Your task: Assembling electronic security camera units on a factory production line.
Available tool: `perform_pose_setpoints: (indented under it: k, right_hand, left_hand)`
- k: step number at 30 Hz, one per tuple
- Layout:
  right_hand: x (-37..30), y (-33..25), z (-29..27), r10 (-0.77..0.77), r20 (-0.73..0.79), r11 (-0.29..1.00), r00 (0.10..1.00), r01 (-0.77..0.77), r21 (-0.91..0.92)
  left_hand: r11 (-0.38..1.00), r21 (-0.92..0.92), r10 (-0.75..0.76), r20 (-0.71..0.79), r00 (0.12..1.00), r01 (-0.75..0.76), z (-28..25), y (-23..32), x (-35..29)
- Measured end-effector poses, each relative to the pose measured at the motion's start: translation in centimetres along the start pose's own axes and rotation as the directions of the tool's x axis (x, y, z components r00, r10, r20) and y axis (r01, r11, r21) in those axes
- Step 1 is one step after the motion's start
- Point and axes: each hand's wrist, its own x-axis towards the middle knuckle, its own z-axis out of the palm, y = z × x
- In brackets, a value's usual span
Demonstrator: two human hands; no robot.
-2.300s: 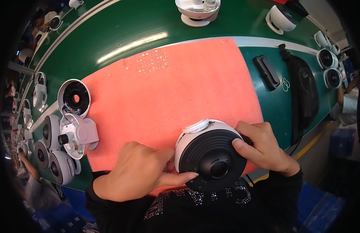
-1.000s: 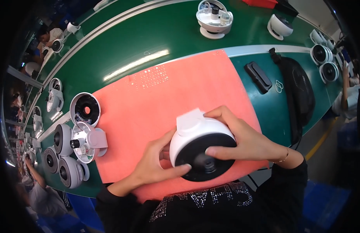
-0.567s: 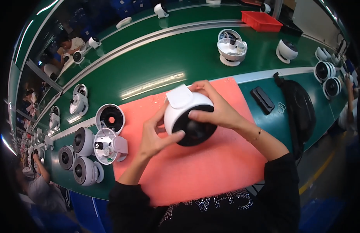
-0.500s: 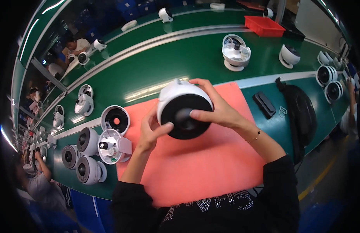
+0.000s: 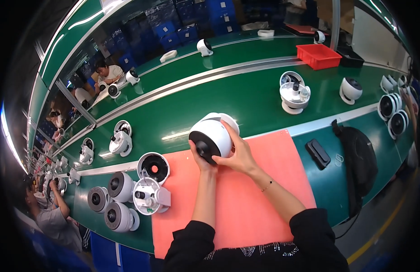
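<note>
– Housing (image 5: 216,128): which way does it face?
– Its round black front (image 5: 201,140) points lower left, toward the wearer; the long axis runs back to upper right.
– And the hands?
– Both clamped on it, left (image 5: 202,161) beneath, right (image 5: 240,157) alongside. The smooth white ball seems lifted over the fuzzy coral cloth's (image 5: 259,208) far edge.
</note>
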Motion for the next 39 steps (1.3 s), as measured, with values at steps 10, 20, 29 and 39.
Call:
perform_pose_setpoints:
  k: [10,20,29,39]
  right_hand:
    - [3.4,3.7,-1.5,0.521,-0.002,0.611,0.853,-0.372,0.698]
    - [4.2,6.0,-3.0,0.63,-0.138,0.578,0.764,-0.343,0.74]
    - [5.8,7.4,-7.7,0.697,-0.508,0.713,0.507,-0.416,0.564]
    - [9.9,16.7,-28.7,0.602,-0.688,0.702,0.406,0.141,0.698]
  left_hand:
    - [0.978,-0.032,-0.201,0.104,0.974,0.205,-0.1,-1.5,2.3]
    - [0.969,0.195,-0.166,0.07,0.984,0.149,-0.7,-2.4,2.1]
    - [0.766,0.636,-0.145,0.314,0.938,-0.094,0.0,-3.4,1.6]
    - [0.203,0.803,-0.159,0.592,0.79,-0.561,0.3,-3.4,-0.8]
